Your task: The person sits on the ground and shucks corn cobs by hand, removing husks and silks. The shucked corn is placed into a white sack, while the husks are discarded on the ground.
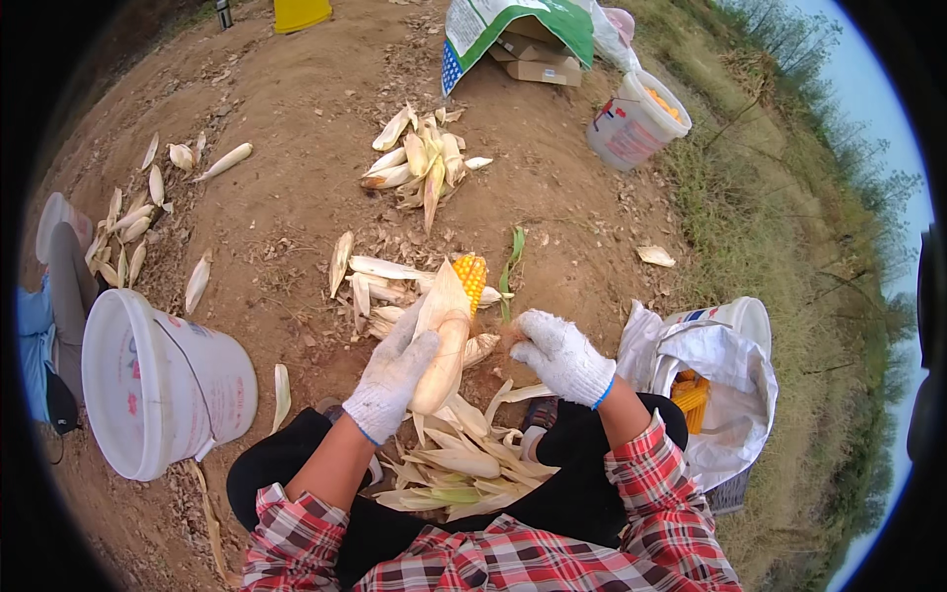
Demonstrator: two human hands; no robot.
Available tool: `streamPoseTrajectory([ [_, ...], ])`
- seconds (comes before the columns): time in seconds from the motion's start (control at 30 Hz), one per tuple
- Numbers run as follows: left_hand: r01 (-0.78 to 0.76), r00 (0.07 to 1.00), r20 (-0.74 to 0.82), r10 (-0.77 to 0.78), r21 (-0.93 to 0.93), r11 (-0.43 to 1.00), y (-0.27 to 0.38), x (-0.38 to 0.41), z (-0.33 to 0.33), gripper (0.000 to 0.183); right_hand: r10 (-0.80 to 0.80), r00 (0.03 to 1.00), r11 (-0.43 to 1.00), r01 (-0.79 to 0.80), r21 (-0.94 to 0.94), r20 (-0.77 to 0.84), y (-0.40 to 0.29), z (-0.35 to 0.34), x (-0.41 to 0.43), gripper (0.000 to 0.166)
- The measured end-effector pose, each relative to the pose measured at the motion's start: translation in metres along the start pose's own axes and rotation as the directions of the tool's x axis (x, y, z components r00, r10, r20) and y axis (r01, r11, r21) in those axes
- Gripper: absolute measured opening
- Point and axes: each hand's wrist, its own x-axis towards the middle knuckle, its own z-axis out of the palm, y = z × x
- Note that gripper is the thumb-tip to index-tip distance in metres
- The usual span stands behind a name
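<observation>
My left hand, in a white knit glove, grips a partly husked corn ear. Pale husk still wraps most of the ear, while yellow kernels show at its upper right. To the right, apart from the ear, my gloved right hand has its fingers curled around a tuft of brown corn silk. Beneath the hands, stripped husks are heaped between my legs. Unhusked ears lie on the soil just beyond my left hand.
A white bucket stands at left, near a seated person. At right a white sack holds husked corn. More ears are piled ahead. Farther off are a bucket of corn and cardboard boxes under a printed sack.
</observation>
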Motion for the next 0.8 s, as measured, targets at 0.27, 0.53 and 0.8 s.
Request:
streamPoseTrajectory([
  [0.27, -0.018, 0.993, 0.114, -0.018, 0.304, 0.952, -0.001, -0.006, 0.004, 0.062, 0.140, 0.899, 0.971, -0.041, 0.237, -0.415, -0.007, -0.009, 0.012, 0.034],
  [0.53, -0.005, 0.979, 0.185, -0.091, 0.463, 0.886, 0.001, -0.009, 0.003, 0.067, 0.005, 0.929, 0.997, -0.032, -0.068, -0.371, -0.003, -0.013, 0.006, 0.022],
  [0.8, -0.048, 0.991, 0.129, -0.029, 0.551, 0.833, -0.015, -0.011, -0.002, 0.067, 0.032, 0.983, 0.997, -0.045, -0.066, -0.182, 0.002, 0.003, 0.009, 0.023],
])
